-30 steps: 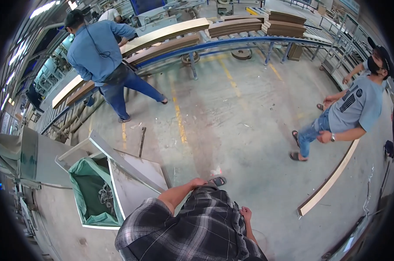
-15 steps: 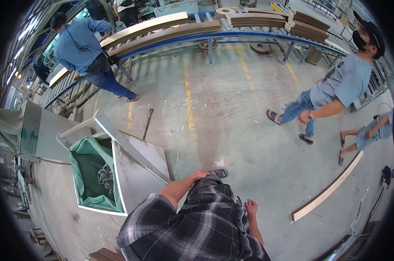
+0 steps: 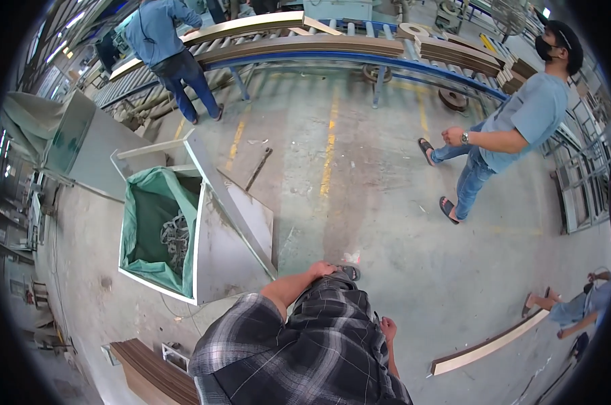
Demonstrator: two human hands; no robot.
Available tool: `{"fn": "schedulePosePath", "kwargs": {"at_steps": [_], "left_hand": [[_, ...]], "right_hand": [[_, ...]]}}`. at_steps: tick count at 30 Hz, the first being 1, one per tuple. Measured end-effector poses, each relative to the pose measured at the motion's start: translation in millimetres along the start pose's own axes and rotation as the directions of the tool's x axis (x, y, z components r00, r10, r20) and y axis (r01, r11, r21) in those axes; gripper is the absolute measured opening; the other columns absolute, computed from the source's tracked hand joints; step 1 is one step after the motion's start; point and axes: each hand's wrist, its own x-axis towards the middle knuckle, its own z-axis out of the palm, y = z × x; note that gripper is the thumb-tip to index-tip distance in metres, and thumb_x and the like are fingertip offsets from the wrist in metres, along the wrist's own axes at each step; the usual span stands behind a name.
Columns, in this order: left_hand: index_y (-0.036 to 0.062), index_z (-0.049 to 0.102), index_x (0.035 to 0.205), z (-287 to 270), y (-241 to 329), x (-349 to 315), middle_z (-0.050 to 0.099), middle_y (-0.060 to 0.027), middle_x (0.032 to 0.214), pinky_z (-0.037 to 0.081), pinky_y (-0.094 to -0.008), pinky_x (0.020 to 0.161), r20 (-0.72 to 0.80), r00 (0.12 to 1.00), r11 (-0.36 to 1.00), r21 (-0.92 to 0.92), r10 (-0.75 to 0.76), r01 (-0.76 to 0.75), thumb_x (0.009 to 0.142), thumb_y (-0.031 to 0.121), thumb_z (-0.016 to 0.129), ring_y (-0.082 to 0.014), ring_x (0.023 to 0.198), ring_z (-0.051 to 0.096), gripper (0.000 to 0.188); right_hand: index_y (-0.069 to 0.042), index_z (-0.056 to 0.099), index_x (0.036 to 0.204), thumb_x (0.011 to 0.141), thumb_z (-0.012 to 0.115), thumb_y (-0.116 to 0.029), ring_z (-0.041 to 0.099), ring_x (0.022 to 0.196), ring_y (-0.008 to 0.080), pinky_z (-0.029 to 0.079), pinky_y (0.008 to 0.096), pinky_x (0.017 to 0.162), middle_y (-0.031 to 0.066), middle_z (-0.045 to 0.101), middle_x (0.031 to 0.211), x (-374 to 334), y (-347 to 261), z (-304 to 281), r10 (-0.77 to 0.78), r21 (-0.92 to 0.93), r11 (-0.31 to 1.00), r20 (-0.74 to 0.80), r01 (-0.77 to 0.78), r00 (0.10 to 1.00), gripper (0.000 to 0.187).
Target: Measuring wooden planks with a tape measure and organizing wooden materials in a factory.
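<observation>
My left hand rests against the dark trousers at the front of my body, and its fingertips are hidden there. Down by my right side hangs my right hand, its fingers loosely curled with nothing seen in them. A black and white plaid shirt covers my torso and upper arms. Below the left hand one dark sandal shows on my foot. Closest to my left arm stands a white-edged bin with a green cloth lining and grey scraps inside.
A roller conveyor bearing long boards crosses the back, with a person in blue beside it. Another person stands at right, and a third is near a long board on the floor. Stacked brown boards lie lower left.
The view has turned left, bringing the bin and stacked boards further in. The person at right has stepped nearer; the third person now bends by the floor board. My hands keep their places.
</observation>
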Motion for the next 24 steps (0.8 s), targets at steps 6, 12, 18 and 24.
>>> {"fn": "schedulePosePath", "kwargs": {"at_steps": [6,12,18,24], "left_hand": [[0.0097,0.060,0.099,1,-7,-3,0.056,-0.0159,0.102,0.041,-0.0359,0.083,-0.018,0.998,0.998,-0.037,-0.055,0.054,0.069,0.048,0.047,-0.0304,0.097,0.053,0.050],[0.0091,0.059,0.098,2,-9,-6,0.055,-0.0164,0.104,0.041,-0.0360,0.083,-0.027,0.998,0.997,-0.055,-0.051,0.049,0.069,0.046,0.045,-0.0323,0.097,0.052,0.049],[0.0101,0.058,0.101,3,-9,-6,0.053,-0.0161,0.108,0.039,-0.0364,0.085,-0.027,0.997,0.997,-0.013,-0.075,0.075,0.069,0.046,0.043,-0.0315,0.100,0.050,0.050],[0.0108,0.057,0.104,4,-11,-8,0.052,-0.0157,0.111,0.038,-0.0361,0.088,-0.028,0.997,0.998,0.002,-0.070,0.070,0.070,0.047,0.041,-0.0316,0.103,0.048,0.052]], "right_hand": [[0.001,0.055,0.093,0.079,0.053,-0.011,0.055,0.054,0.0126,0.044,0.0236,0.043,0.0066,0.057,0.070,1,-15,-5,0.085,0.025,0.996,0.040,-0.086,0.996,0.019],[0.000,0.055,0.093,0.079,0.054,-0.012,0.055,0.055,0.0125,0.045,0.0239,0.044,0.0061,0.057,0.071,2,-24,-5,0.075,-0.017,0.997,0.067,-0.074,0.995,0.019],[0.002,0.058,0.088,0.075,0.057,-0.013,0.052,0.054,0.0106,0.042,0.0231,0.047,0.0048,0.056,0.064,7,-12,-3,-0.072,-0.143,0.987,0.034,0.076,0.997,0.019],[0.002,0.060,0.087,0.074,0.058,-0.013,0.052,0.055,0.0112,0.042,0.0246,0.049,0.0062,0.058,0.064,10,2,-3,-0.083,-0.166,0.983,-0.004,0.081,0.997,0.019]]}}
